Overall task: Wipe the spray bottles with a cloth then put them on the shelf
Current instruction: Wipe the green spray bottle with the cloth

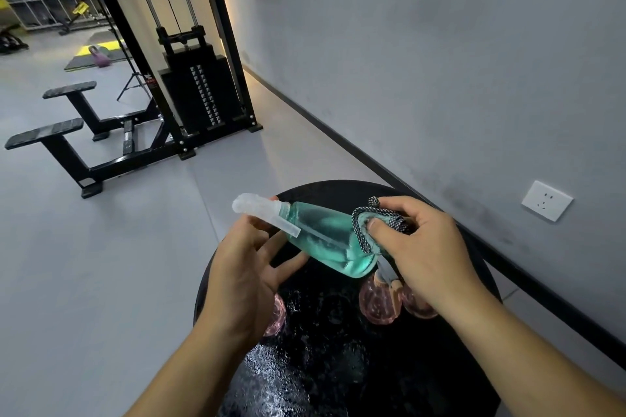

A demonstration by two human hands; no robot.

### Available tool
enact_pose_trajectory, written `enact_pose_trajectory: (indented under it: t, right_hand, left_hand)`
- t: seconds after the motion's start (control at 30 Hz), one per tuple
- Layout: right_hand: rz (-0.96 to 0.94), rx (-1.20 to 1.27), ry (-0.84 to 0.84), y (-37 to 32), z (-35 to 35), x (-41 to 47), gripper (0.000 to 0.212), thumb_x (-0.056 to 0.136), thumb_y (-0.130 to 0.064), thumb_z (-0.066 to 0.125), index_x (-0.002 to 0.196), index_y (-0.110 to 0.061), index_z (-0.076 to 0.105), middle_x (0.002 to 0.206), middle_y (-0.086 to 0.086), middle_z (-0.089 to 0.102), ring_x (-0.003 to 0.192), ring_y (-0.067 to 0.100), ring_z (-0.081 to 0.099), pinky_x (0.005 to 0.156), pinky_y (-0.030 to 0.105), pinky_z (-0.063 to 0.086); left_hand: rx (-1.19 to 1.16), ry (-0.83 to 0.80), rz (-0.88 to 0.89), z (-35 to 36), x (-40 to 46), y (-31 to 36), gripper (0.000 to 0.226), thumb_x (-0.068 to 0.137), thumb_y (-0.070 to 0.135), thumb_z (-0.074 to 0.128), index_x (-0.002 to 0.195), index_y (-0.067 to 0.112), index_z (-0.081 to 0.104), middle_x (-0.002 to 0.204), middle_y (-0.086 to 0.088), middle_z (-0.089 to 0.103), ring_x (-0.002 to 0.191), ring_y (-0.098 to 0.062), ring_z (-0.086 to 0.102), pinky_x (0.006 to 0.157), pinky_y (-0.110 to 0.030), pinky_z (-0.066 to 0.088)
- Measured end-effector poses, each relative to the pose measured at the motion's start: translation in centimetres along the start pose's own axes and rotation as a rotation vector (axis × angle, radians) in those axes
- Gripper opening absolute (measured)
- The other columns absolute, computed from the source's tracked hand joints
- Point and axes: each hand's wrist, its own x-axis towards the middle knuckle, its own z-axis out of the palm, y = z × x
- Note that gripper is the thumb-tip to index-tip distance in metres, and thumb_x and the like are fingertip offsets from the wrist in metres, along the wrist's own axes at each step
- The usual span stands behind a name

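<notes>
Far left, on the grey floor, stands a black weight bench frame [64,142], and behind it a purple kettlebell [101,57] sits on a dark mat. Right of these rises the black cable machine [200,91] with its weight stack, set against the grey wall.

Lower down, the left hand [244,276] is raised over the round black surface [338,366], palm turned up and toward the right. Its grip is loose: the fingers lie fairly straight under the neck end of the teal spray bottle [325,240], supporting it below rather than wrapping it. The thumb is up near the trigger; whether it presses the bottle I cannot tell.

The bottle is held in the air above the far part of the surface, between both hands. Its long axis runs from upper left to lower right, close to lying flat. The frosted clear spray head [257,205] points to the upper left, away from the person; the rounded base points to the lower right, toward the right hand.

The right hand [426,247] grips a grey-and-teal cloth [369,225] bunched against the bottle's lower body, fingers curled around the fabric.

On the glossy surface below stand pink bottles: one [275,316] under the left wrist, two more [377,303] beneath the right hand. Further right, a white socket [546,200] sits on the wall.
</notes>
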Motion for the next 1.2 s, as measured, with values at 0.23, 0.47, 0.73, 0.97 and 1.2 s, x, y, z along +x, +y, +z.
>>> enact_pose_trajectory:
  t: [0.23, 0.47, 0.73, 0.97, 1.2]
  right_hand:
    - [0.016, 0.067, 0.005, 0.6, 0.6, 0.0, 0.026, 0.088, -0.030, 0.078, 0.112, -0.039, 0.073, 0.098, -0.012, 0.078, 0.076, 0.015, 0.076, 0.074, 0.039, 0.062]
    - [0.015, 0.125, 0.055, 0.4, 0.8, -0.1, 0.021, 0.089, -0.024, 0.079, 0.102, -0.040, 0.074, 0.093, -0.015, 0.077, 0.078, 0.009, 0.075, 0.077, 0.039, 0.064]
    - [0.018, 0.155, 0.091, 0.5, 0.9, -0.3, 0.022, 0.090, -0.022, 0.078, 0.107, -0.036, 0.075, 0.091, -0.014, 0.078, 0.079, 0.006, 0.076, 0.078, 0.039, 0.064]
    - [-0.010, 0.094, 0.032, 0.5, 1.2, -0.5, 0.026, 0.090, -0.036, 0.075, 0.111, -0.050, 0.069, 0.099, -0.013, 0.076, 0.081, 0.021, 0.075, 0.077, 0.048, 0.063]
    - [-0.218, -0.170, -0.086, -0.9, 1.4, -1.0, 0.026, 0.095, -0.019, 0.072, 0.115, -0.035, 0.073, 0.111, -0.024, 0.064, 0.087, -0.002, 0.067, 0.073, 0.016, 0.055]
  left_hand:
    - [0.069, 0.134, 0.019, 1.3, -0.3, 0.0, 0.020, 0.101, 0.035, 0.063, 0.102, 0.018, 0.072, 0.105, -0.002, 0.079, 0.114, -0.023, 0.074, 0.085, -0.049, 0.063]
    - [0.008, 0.171, -0.049, 0.9, -0.1, -0.1, 0.026, 0.107, 0.032, 0.055, 0.111, 0.015, 0.075, 0.121, -0.012, 0.076, 0.122, -0.031, 0.071, 0.091, -0.055, 0.063]
    - [0.086, 0.114, -0.102, 0.7, 0.1, 0.5, 0.039, 0.110, 0.046, 0.047, 0.127, 0.021, 0.071, 0.125, -0.005, 0.078, 0.114, -0.029, 0.076, 0.091, -0.058, 0.063]
    - [0.054, 0.104, -0.087, 0.5, 0.1, 0.7, 0.035, 0.110, 0.044, 0.046, 0.130, 0.024, 0.066, 0.127, -0.008, 0.077, 0.114, -0.032, 0.076, 0.087, -0.053, 0.065]
    - [0.102, 0.129, -0.091, 0.5, 0.3, -0.1, 0.030, 0.108, 0.044, 0.052, 0.116, 0.026, 0.074, 0.118, -0.007, 0.079, 0.110, -0.027, 0.077, 0.086, -0.052, 0.065]
